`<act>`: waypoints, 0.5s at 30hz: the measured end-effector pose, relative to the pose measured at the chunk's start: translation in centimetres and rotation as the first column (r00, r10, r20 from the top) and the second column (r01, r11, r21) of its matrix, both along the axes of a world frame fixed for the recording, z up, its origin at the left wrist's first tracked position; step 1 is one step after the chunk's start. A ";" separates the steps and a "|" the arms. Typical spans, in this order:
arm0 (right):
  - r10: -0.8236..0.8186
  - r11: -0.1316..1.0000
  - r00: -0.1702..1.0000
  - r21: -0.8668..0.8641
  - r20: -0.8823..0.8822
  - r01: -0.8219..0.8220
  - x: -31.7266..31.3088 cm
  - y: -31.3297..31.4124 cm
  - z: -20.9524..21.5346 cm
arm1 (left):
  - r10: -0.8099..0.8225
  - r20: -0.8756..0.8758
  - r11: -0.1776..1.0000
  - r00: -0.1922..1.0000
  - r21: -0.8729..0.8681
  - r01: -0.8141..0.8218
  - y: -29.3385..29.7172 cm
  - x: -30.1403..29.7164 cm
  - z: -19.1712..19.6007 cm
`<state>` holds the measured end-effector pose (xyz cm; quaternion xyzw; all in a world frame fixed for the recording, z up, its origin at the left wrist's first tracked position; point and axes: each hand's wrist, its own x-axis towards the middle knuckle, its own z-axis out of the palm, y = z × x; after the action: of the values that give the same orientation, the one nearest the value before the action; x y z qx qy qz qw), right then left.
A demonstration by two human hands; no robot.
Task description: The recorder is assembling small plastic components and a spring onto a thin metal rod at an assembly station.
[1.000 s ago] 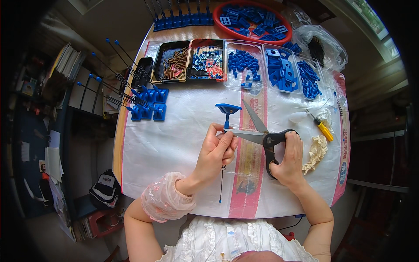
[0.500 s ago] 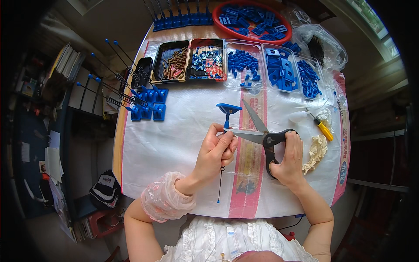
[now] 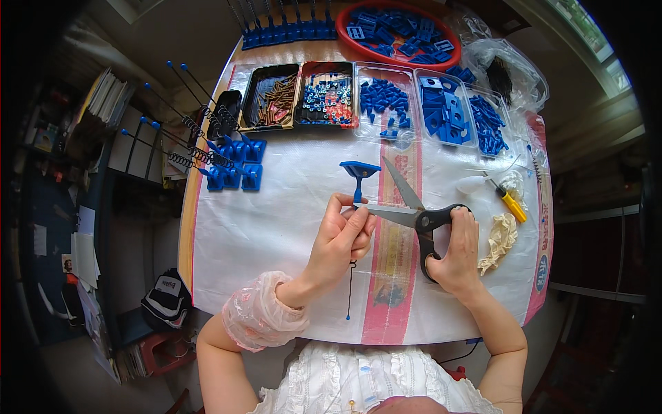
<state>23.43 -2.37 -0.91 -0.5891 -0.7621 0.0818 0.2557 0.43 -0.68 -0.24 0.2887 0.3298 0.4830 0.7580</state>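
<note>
My left hand (image 3: 338,234) is closed on a small blue plastic clamp-like piece (image 3: 359,176), its wide flat end pointing up. From below the hand a thin black wire (image 3: 350,293) with a blue tip hangs down. In my right hand (image 3: 455,259) is a pair of scissors (image 3: 422,221) with black handles, its blades spread wide. The lower blade's tip meets the blue stem at my left fingertips; the upper blade points away from me. What exactly lies between my left fingers is hidden.
Along the back stand trays of screws (image 3: 279,96), nuts (image 3: 327,96) and blue parts (image 3: 386,100). A red basin (image 3: 341,38) holds more blue pieces. Blue bases with coiled wires (image 3: 234,164) stand at the left. A yellow-handled screwdriver (image 3: 512,205) and cream cloth (image 3: 499,241) lie at the right.
The blue piece has tilted slightly and shifted a little left, and the wire's lower end has swung slightly right. Both hands and the scissors stay nearly still.
</note>
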 end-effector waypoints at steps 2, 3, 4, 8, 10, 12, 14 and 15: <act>0.002 1.000 1.000 0.002 0.001 -0.002 0.0 0.0 -0.1 | -0.004 0.002 1.000 1.000 0.004 0.004 0.0 -0.1 -0.3; 0.002 1.000 1.000 0.002 0.000 -0.002 0.0 0.0 -0.1 | -0.006 0.002 1.000 1.000 0.006 0.006 0.0 -0.1 -0.4; 0.002 1.000 1.000 0.002 -0.001 -0.002 0.0 0.0 -0.2 | -0.002 -0.010 1.000 1.000 0.006 0.002 0.0 -0.1 -0.3; 0.002 1.000 1.000 -0.021 -0.006 -0.002 0.0 0.0 0.0 | 0.003 -0.030 1.000 1.000 0.008 -0.003 0.0 -0.1 -0.3; 0.000 1.000 1.000 -0.015 -0.005 0.000 0.0 0.0 0.1 | 0.004 -0.032 1.000 0.999 0.015 -0.004 0.0 -0.1 -0.3; -0.005 1.000 1.000 -0.019 0.001 0.005 0.0 0.0 0.0 | 0.004 -0.037 1.000 0.999 0.026 -0.003 0.0 0.0 -0.4; -0.007 1.000 1.000 -0.017 0.006 0.007 0.1 0.0 -0.1 | 0.004 -0.049 0.999 0.999 0.032 -0.003 0.1 0.0 -0.3; -0.006 1.000 1.000 -0.014 0.007 0.007 0.1 0.0 -0.1 | 0.005 -0.056 0.999 0.998 0.034 -0.003 0.1 0.0 -0.3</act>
<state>23.49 -2.41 -1.03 -0.5937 -0.7605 0.0843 0.2491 0.42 -0.62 -0.54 0.3143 0.3432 0.4819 0.7424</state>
